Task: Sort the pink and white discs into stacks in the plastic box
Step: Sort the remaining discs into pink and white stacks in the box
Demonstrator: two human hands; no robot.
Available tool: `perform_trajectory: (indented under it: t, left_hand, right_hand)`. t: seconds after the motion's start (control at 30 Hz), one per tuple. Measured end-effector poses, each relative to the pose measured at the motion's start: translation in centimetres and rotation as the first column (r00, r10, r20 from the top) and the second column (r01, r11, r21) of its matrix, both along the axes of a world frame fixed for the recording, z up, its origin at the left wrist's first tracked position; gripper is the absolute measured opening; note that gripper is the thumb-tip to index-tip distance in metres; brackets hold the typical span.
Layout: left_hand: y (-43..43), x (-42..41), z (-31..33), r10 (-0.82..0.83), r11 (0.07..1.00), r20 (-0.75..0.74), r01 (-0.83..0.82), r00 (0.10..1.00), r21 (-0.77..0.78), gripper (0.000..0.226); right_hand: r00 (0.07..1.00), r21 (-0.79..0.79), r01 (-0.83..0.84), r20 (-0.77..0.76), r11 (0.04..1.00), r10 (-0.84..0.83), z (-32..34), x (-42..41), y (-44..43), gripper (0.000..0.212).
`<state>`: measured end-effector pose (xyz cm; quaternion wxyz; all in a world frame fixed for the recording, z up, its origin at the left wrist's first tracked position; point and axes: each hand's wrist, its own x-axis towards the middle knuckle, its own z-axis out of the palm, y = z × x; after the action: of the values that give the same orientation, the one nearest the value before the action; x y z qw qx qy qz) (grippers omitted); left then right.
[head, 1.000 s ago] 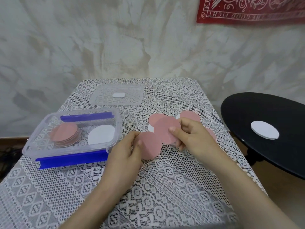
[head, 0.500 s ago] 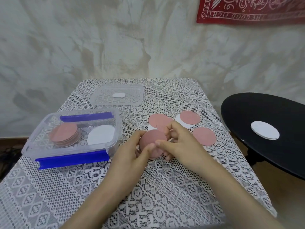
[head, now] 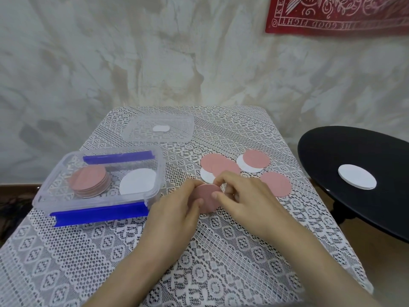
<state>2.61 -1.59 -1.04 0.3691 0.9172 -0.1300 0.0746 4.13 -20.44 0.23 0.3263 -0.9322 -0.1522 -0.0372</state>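
Note:
Both hands hold the same pink discs point(head: 207, 197) just above the lace tablecloth, mid-table. My left hand point(head: 174, 209) grips their left edge with thumb on top. My right hand point(head: 241, 196) pinches their right edge. To the left stands the clear plastic box point(head: 97, 209) with blue clips, holding a pink stack point(head: 89, 181) and a white disc stack point(head: 138, 184). Loose discs lie behind my hands: overlapping pink discs point(head: 218, 165) over a white one point(head: 207, 176), a pink disc point(head: 256, 160) on a white one, and a single pink disc point(head: 276, 183).
The clear lid point(head: 159, 131) lies at the table's back with a small white label. A round black side table point(head: 358, 173) to the right carries a white disc point(head: 356, 179). The wall stands close behind the table point(head: 110, 262); its right edge drops off beside the black table.
My right hand brought a pink disc onto the one in my left hand. Both hands now hold them together, slightly nearer than before. The loose discs behind are uncovered.

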Motion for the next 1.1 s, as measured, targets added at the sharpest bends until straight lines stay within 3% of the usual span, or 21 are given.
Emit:
perform_trajectory:
  t: [0.3,0.47,0.6,0.77,0.97,1.1]
  left_hand:
    - [-0.2,-0.2,0.7,0.024,0.999,0.107,-0.021,0.994,-0.031,0.01]
    - [-0.3,-0.1,0.3,-0.029,0.992,0.088,0.017,0.996,0.127,0.007]
    - [-0.4,-0.2,0.8,-0.033,0.997,0.162,0.02,0.986,0.079,0.012]
    - [-0.5,-0.1,-0.2,-0.064,0.994,0.1,0.055,0.993,0.091,0.009]
    - [0.2,-0.5,0.9,-0.032,0.999,0.146,0.033,0.989,-0.002,0.017]
    - [1.4,-1.0,1.9,-0.003,0.997,0.177,0.017,0.984,-0.08,0.005]
  right_hand:
    - [0.998,0.12,-0.029,0.063,0.992,0.022,-0.1,-0.5,-0.2,0.003]
    - [0.998,-0.018,-0.045,-0.053,0.999,0.044,-0.9,-0.6,-0.3,0.003]
    - [0.999,0.059,-0.023,0.025,0.998,0.021,-0.4,-0.7,-0.5,0.004]
    - [0.998,-0.082,-0.024,-0.065,0.996,0.019,-1.0,-0.7,-0.3,0.011]
    - [1.0,0.117,-0.021,0.011,0.993,0.02,0.1,-0.9,0.0,0.002]
    - [0.998,0.246,-0.052,0.033,0.968,0.045,0.9,-1.1,1.1,0.006]
